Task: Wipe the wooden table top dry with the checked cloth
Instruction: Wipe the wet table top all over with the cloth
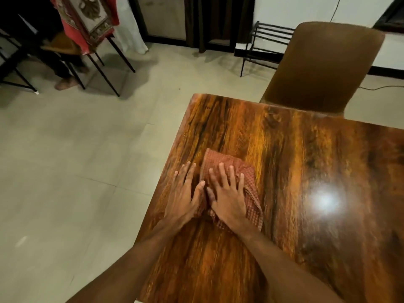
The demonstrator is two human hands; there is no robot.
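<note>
Checked cloth point(227, 165) lies flat under both hands on wooden table top point(295, 162).

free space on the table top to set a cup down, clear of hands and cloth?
Bare wood right of the checked cloth, around the lamp glare; also the far strip between cloth and brown chair. Crowded only near the table's left edge: left hand, right hand.

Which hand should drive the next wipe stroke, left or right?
Right, probably. The right hand lies flat on the checked cloth, fingers spread. The left hand rests mostly on bare table top by the cloth's left edge, so it would need repositioning.
</note>
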